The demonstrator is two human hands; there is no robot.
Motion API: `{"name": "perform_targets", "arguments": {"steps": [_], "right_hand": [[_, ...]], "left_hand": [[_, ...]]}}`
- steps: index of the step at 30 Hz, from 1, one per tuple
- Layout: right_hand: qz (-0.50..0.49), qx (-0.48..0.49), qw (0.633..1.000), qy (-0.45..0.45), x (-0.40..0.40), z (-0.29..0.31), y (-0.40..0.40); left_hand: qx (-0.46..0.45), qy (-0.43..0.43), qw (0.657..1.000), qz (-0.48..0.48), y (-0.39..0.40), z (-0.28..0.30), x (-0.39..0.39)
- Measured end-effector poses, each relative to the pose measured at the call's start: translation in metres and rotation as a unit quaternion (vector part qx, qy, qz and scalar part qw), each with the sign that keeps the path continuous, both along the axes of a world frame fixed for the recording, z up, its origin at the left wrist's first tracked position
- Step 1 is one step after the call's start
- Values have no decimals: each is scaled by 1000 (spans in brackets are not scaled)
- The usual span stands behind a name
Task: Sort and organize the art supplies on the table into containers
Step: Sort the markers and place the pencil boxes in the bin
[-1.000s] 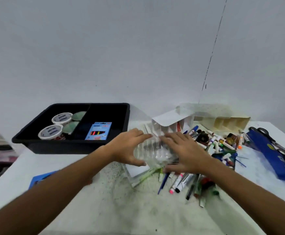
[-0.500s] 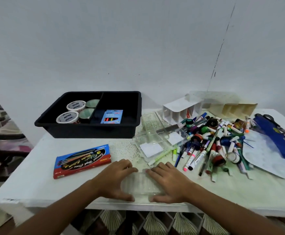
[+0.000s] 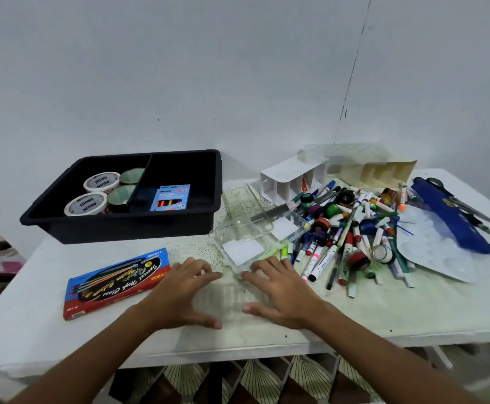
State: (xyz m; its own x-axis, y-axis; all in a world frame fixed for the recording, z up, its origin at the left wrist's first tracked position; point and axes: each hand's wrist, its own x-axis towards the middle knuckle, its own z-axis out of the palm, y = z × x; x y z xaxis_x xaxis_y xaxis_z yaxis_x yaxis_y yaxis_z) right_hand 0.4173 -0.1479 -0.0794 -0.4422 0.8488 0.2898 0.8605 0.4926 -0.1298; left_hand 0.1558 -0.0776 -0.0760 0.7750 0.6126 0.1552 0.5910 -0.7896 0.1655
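Fingers on both hands spread, curved, tips down on a small clear container [image 3: 231, 298] at the near table edge; left hand [image 3: 184, 295] on its left side, right hand [image 3: 281, 293] on its right, thumbs toward the person. Fingers bracket the container rather than clamp it. Container is see-through and hard to read, probably empty and sitting flat on the white table [image 3: 412, 313], but contact underneath can't be confirmed.

Landmark = that clear container. Left of it, just beside the left hand: red-and-blue pencil box [image 3: 117, 282], lying flat, angled. Just behind it, touching or nearly touching the right fingertips: a larger clear tray [image 3: 252, 228] with white cards inside. Right of it and further back: the pile of markers and pens [image 3: 351, 228], loose, tangled, small paint pots mixed in. Beyond the pile to the right: white palette [image 3: 436, 249], then blue pouch [image 3: 453, 217] with scissors [image 3: 459, 201] along it. Behind-left: black bin [image 3: 121, 225], divided, tape rolls [image 3: 93, 192] in the left part, a blue neon crayon pack [image 3: 169, 198] in the right. Far back behind the pile: white divided organizer [image 3: 293, 177] on its side.

Step in hand: positioning an empty container in front of the person, ready to be filled. Most sorting is undone; only the bin holds anything.

Next move calls for letting go of the container and reaching right and back to the pile, picking one kind of item at a time. Container is light, likely to slide if bumped.
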Motion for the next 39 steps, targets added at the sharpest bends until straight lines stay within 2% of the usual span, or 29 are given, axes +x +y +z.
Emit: {"name": "perform_targets", "arguments": {"steps": [4,10,13,16,18,25,27,31,36,39], "right_hand": [[-38,50,997,35,25,8,3],[-112,96,989,12,93,15,3],[-171,67,983,-25,127,13,-1],[-218,9,974,-66,155,4,-2],[-221,-13,973,-67,172,-2,0],[-197,-62,977,-49,211,9,21],[-187,-72,979,-17,216,14,22],[-166,3,984,63,233,21,34],[-184,44,975,113,257,27,73],[-166,11,983,81,256,34,91]], "left_hand": [[15,-33,999,-1,5,12,31],[90,-68,993,-34,17,21,107],[106,-59,992,-27,25,17,151],[131,1,991,-8,37,8,188],[138,31,990,0,47,1,202],[146,14,988,50,59,-13,205],[155,16,985,75,59,-8,207],[135,-4,984,116,59,0,219],[100,-106,987,67,57,25,265],[109,-101,989,8,62,31,299]]}}
